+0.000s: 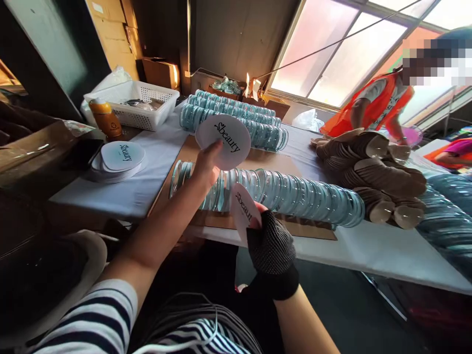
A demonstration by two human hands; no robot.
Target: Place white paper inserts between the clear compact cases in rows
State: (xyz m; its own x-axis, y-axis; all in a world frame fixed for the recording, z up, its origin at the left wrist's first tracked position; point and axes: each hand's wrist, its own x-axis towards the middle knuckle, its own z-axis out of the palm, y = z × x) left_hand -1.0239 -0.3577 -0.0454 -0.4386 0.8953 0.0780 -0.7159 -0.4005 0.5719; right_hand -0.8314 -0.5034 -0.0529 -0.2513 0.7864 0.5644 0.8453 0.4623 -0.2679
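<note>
My left hand (209,163), bare, is closed on a round white card (232,135) printed "beauty", thumb on its printed face. The card is raised above a long row of clear glass discs or lids (295,191) standing on edge. In a dark fingerless glove, my right hand (271,241) grips a second white card (241,209) with the same print, tilted edge-on in front of the row. The row lies on a flat cardboard sheet (317,232). To the left sits a stack of such round cards (123,157) on the table.
More glass rows (228,115) stand behind. A white basket (147,105) and an orange bottle (105,118) are at the back left. Stacked brown rounded pieces (372,172) lie to the right, near a person in an orange vest (372,105). The white-covered table (372,246) ends close to me.
</note>
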